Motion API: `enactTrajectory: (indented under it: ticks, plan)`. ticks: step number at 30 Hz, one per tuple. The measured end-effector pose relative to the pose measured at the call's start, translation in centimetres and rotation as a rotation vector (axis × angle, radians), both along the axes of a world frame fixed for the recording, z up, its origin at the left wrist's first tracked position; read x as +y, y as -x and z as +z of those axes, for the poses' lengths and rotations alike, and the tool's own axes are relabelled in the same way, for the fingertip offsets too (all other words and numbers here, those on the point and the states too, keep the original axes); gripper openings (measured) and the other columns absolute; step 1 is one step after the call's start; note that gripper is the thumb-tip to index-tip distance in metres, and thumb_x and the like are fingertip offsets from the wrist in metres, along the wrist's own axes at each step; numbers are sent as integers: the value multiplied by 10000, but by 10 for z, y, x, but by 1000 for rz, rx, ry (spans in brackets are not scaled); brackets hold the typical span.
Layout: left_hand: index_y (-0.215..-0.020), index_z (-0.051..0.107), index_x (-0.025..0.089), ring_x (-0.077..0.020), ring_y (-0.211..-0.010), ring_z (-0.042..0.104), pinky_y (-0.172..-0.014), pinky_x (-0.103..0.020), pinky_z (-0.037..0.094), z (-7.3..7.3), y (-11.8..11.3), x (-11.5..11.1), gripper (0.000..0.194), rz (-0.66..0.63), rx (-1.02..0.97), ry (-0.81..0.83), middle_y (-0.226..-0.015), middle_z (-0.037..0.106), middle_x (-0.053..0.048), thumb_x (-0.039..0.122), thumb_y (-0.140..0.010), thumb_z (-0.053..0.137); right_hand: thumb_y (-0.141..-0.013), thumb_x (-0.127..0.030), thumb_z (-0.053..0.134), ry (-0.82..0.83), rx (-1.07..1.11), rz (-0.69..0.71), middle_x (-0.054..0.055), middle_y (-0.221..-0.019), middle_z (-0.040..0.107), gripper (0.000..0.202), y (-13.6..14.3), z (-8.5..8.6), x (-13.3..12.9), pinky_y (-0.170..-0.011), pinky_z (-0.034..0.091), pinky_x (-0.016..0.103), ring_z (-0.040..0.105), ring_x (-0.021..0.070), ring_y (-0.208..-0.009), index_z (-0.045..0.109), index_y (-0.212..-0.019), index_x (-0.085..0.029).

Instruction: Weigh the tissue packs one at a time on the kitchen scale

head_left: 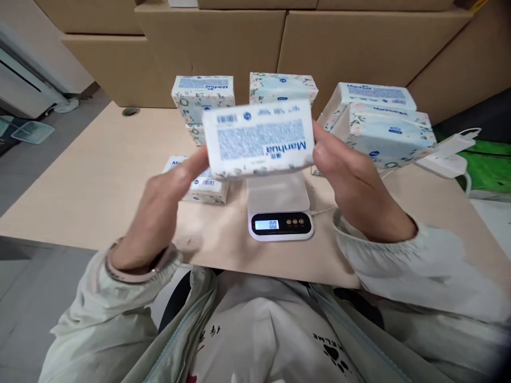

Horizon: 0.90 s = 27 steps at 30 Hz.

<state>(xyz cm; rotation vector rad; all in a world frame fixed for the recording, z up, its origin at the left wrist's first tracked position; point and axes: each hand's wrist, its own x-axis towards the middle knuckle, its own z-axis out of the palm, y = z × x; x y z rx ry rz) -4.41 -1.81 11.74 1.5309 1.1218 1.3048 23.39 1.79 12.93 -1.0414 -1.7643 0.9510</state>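
Between my two hands I hold a pack of tissues [259, 141], white with blue print and the word Manhua upside down to me. My left hand [162, 205] grips its left end, and my right hand [355, 178] presses the right end; most of the fingers are hidden behind the pack. Below and partly covered by it is a white digital scale [279, 197] whose display [266, 225] reads 0.0. Another tissue pack [207, 191] lies on the table beside my left hand.
Stacked tissue packs [203, 98] stand at the back left, with another pack [283, 88] at the back middle and more packs [393, 135] at the right. Cardboard boxes [215, 50] line the table's [99, 175] far edge. A white power strip [449, 157] with cables lies at right.
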Motion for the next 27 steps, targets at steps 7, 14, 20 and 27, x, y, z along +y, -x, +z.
enactTrajectory:
  ticks: [7, 14, 20, 27]
  plan:
    - [-1436, 766, 281, -333, -1562, 575, -1371, -565, 413, -41, -36, 10, 514, -103, 73, 137, -1546, 703, -33, 606, -1102, 547, -1071, -628, 584, 168, -19, -120, -40, -1627, 656, 524, -44, -54, -8, -1417, 265, 658, 473, 341, -1639, 657, -1540, -405]
    - [-1663, 525, 378, -334, -1722, 299, -1450, -579, 231, -92, -37, 29, 635, -130, -5, 82, -1787, 417, 36, 652, -1090, 530, -1028, -718, 595, 38, 128, -334, 43, -1565, 708, 593, -51, -109, 1, -1290, 471, 660, 656, 344, -1468, 702, -1488, -360]
    - [-1766, 211, 479, -290, -1772, 105, -1472, -571, 104, -132, -47, 32, 760, -242, -110, 10, -1877, 167, 91, 718, -1082, 438, -1076, -638, 552, -123, 242, -520, 91, -1414, 787, 517, -52, -139, -5, -1176, 576, 601, 755, 321, -1282, 730, -1435, -310]
    - [-1766, 175, 500, -270, -1777, -1, -1472, -574, 28, -136, -44, 32, 763, -244, -116, 42, -1869, 212, 91, 746, -1077, 392, -1099, -619, 509, -65, 309, -494, 44, -1423, 788, 483, -52, -134, -10, -1206, 553, 592, 737, 309, -1319, 753, -1403, -335]
